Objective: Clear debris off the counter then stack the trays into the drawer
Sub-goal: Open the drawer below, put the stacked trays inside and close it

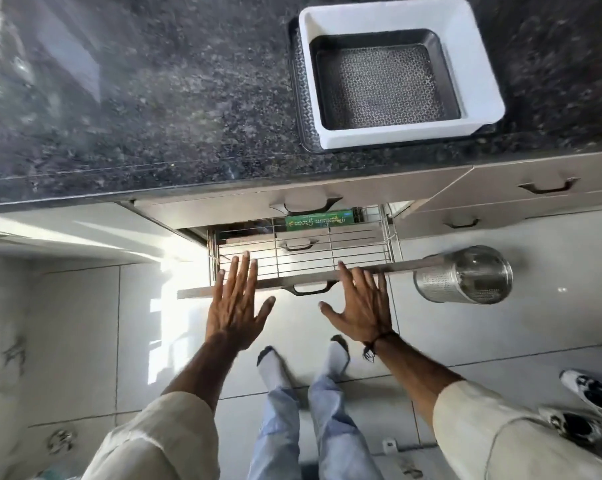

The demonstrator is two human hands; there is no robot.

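Observation:
A white tray holding a dark tray with a patterned mat sits on a clear patterned tray on the dark granite counter, at its right. Below the counter a wire-basket drawer is pulled out, its front panel toward me. My left hand hovers flat, fingers spread, over the panel's left part. My right hand is spread too, fingertips at the panel's top edge. Both hands hold nothing.
A green box lies at the back of the drawer. A perforated steel canister stands on the tiled floor right of the drawer. Shoes lie at the lower right. My socked feet are just before the drawer.

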